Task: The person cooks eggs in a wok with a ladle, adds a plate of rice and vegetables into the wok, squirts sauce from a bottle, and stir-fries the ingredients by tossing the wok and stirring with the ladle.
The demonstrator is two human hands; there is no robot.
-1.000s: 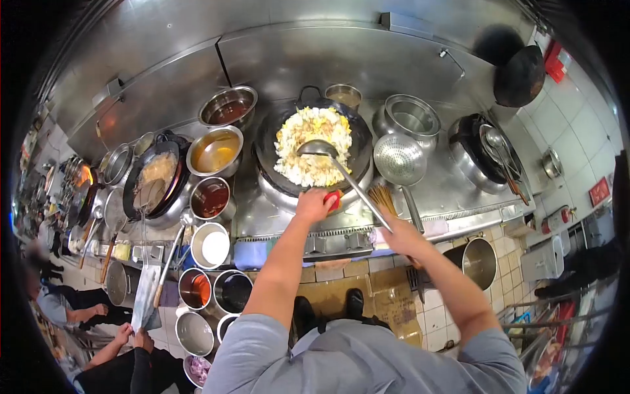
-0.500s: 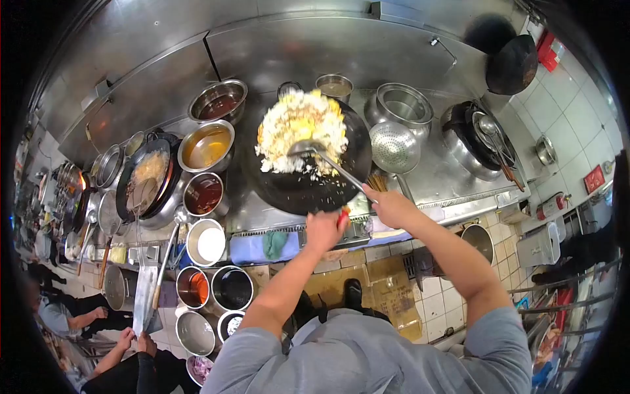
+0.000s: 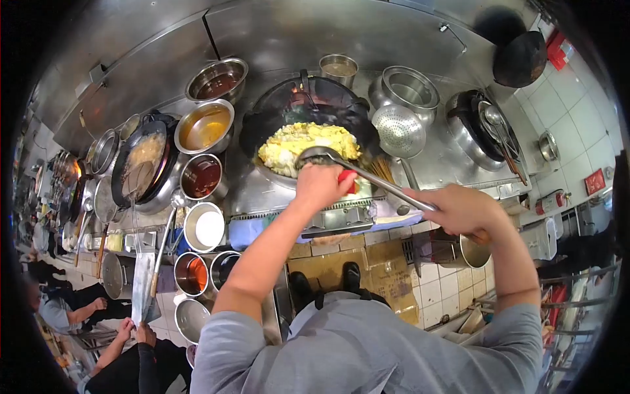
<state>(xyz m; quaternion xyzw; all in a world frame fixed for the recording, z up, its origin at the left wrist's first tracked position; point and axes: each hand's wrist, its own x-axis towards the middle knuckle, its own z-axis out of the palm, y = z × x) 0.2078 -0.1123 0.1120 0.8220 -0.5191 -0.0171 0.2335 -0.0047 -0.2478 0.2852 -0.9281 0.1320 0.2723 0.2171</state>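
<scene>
My left hand (image 3: 321, 187) is closed at the near side of a black wok (image 3: 368, 138), on what looks like its handle, with a bit of red (image 3: 348, 180) beside the fingers. Egg and white rice (image 3: 308, 143) lie heaped in the wok. My right hand (image 3: 459, 207) grips a long metal ladle (image 3: 387, 186) with a wooden handle end. The ladle's bowl rests against the near edge of the food, just above my left hand. My left hand hides the wok's near rim.
Behind the wok, the burner opening (image 3: 302, 98) glows faintly. A perforated strainer (image 3: 398, 131) and a lidded pot (image 3: 410, 88) stand right. Bowls of oil (image 3: 206, 128) and dark red sauce (image 3: 201, 177) stand left. Another person's hands (image 3: 134, 330) are at lower left.
The food has dropped from mid-toss and gathered nearer, showing more yellow egg. The wok has shifted, uncovering the burner behind. My left hand moved up slightly; my right hand drew back rightward with the ladle.
</scene>
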